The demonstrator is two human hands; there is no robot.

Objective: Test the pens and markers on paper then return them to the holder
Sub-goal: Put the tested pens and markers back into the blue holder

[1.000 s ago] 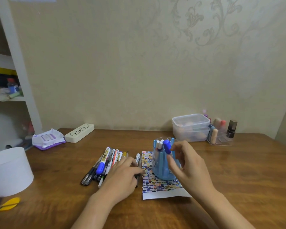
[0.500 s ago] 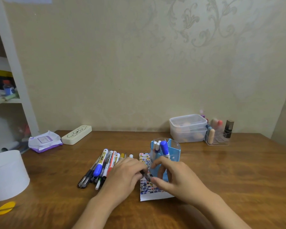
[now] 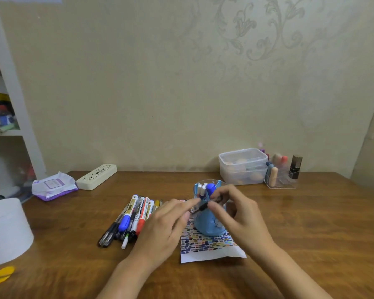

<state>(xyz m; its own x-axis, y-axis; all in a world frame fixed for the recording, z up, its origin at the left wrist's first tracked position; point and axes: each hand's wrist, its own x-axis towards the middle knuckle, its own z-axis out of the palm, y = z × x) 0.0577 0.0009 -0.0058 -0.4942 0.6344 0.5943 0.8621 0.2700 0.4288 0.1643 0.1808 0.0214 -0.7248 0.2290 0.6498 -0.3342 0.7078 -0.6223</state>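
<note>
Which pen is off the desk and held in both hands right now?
The slim black pen, gripped between the left hand and right hand in front of the blue holder. The other loose pens lie on the desk.

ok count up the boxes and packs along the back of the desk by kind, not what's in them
wipes pack: 1
white pencil case: 1
clear tub stack: 1
clear organiser: 1
total: 4
</note>
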